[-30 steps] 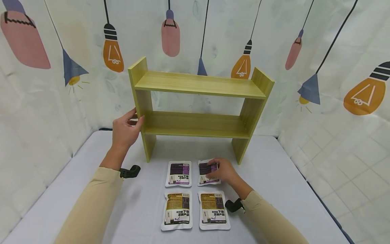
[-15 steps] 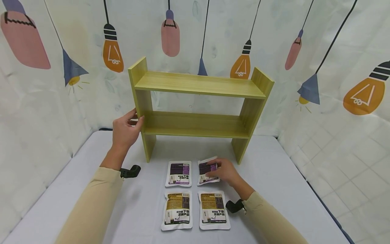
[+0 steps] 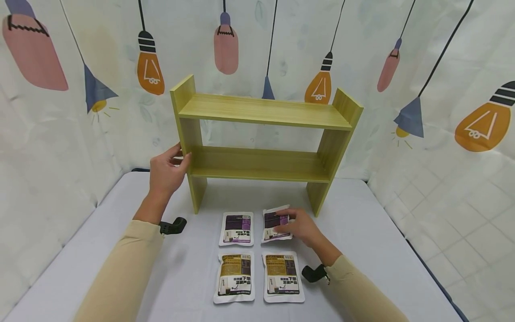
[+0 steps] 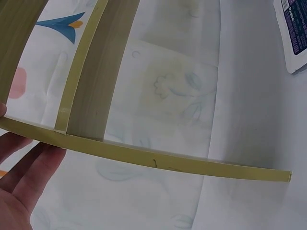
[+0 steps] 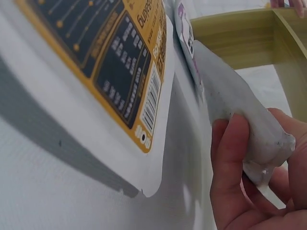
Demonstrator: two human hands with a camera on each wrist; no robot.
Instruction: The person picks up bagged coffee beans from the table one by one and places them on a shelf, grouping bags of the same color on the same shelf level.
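I've R hand (image 3: 301, 227) nearer, fingers pinched on the R-side purple pouch (image 3: 269, 227) at their 9 o'clock, long axis approx. 12–6, L hand (image 3: 166, 173) gripping shelf (image 3: 261, 163).

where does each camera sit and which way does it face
Head: worn on the head, facing forward and down at the shelf, held pouch and table; left hand, right hand and sleeves show.
Left wrist: on that wrist, facing the shelf's left side panel; fingers show at lower left.
Right wrist: on that wrist, facing past a gold-labelled pouch toward the held pouch; the right hand shows at lower right.
Head and right wrist share the held pouch and shelf.
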